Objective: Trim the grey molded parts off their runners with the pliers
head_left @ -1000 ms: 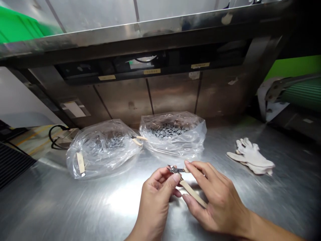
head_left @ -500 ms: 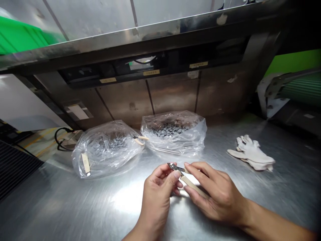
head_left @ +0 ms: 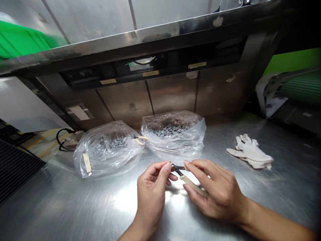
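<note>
In my right hand (head_left: pixel 215 192) is a pair of nippers (head_left: pixel 193 185) with cream handles, spread apart between thumb and fingers. Their dark metal jaws point left and up. My left hand (head_left: pixel 154 189) is closed in a pinch right at the jaw tips; what it holds, if anything, is hidden by the fingertips. Beyond the hands stand two clear plastic bags. The right bag (head_left: pixel 175 145) and the left bag (head_left: pixel 107 157) both contain many small grey pieces. Another cream-handled cutter (head_left: pixel 139 140) rests at the left bag's right edge.
A white work glove (head_left: pixel 250 152) lies on the metal table (head_left: pixel 100 207) to the right. On the left bag is a cream box-cutter-like item (head_left: pixel 87 164). A steel shelf panel (head_left: pixel 173 92) rises behind the bags, and a green roller conveyor (head_left: pixel 301 83) is at the far right.
My left hand has shifted slightly left, so its pinch is now at the jaw tips, with more of the jaws showing. The right hand still holds the nippers in nearly the same place.
</note>
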Demonstrator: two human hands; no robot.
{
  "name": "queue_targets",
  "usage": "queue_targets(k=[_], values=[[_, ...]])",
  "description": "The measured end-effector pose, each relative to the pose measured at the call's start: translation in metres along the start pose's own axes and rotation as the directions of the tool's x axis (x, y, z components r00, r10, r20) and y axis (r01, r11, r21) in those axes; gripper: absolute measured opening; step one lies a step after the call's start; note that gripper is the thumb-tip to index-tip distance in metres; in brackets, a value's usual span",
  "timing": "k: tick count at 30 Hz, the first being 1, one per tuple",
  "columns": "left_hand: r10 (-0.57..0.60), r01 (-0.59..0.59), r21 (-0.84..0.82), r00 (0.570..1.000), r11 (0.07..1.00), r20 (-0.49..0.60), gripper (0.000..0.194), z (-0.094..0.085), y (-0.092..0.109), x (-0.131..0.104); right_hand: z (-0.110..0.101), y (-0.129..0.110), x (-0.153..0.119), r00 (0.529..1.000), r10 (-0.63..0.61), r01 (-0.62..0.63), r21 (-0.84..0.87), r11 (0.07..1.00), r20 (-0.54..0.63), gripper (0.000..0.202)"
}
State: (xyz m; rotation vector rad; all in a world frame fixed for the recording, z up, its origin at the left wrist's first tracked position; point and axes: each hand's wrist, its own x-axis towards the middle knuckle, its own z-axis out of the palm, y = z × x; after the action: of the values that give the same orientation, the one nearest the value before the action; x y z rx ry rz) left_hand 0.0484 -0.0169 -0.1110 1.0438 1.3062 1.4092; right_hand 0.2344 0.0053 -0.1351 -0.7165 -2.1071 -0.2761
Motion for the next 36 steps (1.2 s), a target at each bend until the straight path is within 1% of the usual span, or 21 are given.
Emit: queue_targets(k=[3, 10, 15, 17, 20, 22, 25, 29, 32, 36], values=[[0.038, -0.038, 0.042, 0.999, 0.998, 0.010, 0.023, -0.001, 0.001, -0.002, -0.001, -0.001, 0.001, 0.999, -0.031, 0.030, -0.030, 0.999, -0.021, 0.045], [0.066, -0.067, 0.049, 0.998, 0.997, 0.017, 0.022, -0.002, 0.000, -0.002, -0.003, 0.000, 0.003, 0.998, -0.058, 0.056, -0.067, 0.996, -0.022, 0.047], [0.073, -0.072, 0.059, 0.997, 0.996, -0.006, 0.025, -0.004, -0.001, -0.001, -0.003, 0.001, 0.004, 0.996, -0.082, 0.080, -0.114, 0.990, -0.016, 0.050], [0.090, -0.087, 0.059, 0.995, 0.994, -0.038, 0.026, -0.005, 0.000, 0.000, -0.003, 0.004, 0.004, 0.998, -0.050, 0.047, -0.105, 0.993, -0.024, 0.050], [0.085, -0.083, 0.020, 0.993, 0.996, -0.085, 0.028, -0.006, 0.001, 0.004, -0.001, 0.010, 0.003, 0.998, 0.048, -0.051, -0.055, 0.997, -0.049, 0.048], [0.059, -0.060, -0.012, 0.995, 0.998, -0.080, 0.029, -0.006, 0.001, 0.006, 0.000, 0.012, 0.002, 0.993, 0.094, -0.095, -0.008, 0.995, -0.067, 0.048], [0.039, -0.039, -0.008, 0.997, 0.999, -0.063, 0.031, -0.004, -0.002, 0.006, 0.000, 0.011, 0.001, 0.990, 0.128, -0.123, 0.086, 0.989, -0.065, 0.050], [0.105, -0.101, 0.056, 0.992, 0.993, -0.077, 0.029, -0.003, -0.007, 0.003, 0.000, 0.004, 0.000, 0.985, 0.172, -0.164, 0.222, 0.961, -0.017, 0.051], [0.156, -0.151, 0.094, 0.987, 0.984, -0.045, 0.026, -0.002, -0.010, 0.001, 0.001, 0.003, 0.000, 0.979, 0.205, -0.196, 0.260, 0.946, -0.007, 0.051], [0.140, -0.138, 0.085, 0.990, 0.987, -0.010, 0.026, -0.002, -0.011, -0.002, 0.001, 0.004, 0.000, 0.978, 0.209, -0.194, 0.277, 0.941, -0.024, 0.051]])
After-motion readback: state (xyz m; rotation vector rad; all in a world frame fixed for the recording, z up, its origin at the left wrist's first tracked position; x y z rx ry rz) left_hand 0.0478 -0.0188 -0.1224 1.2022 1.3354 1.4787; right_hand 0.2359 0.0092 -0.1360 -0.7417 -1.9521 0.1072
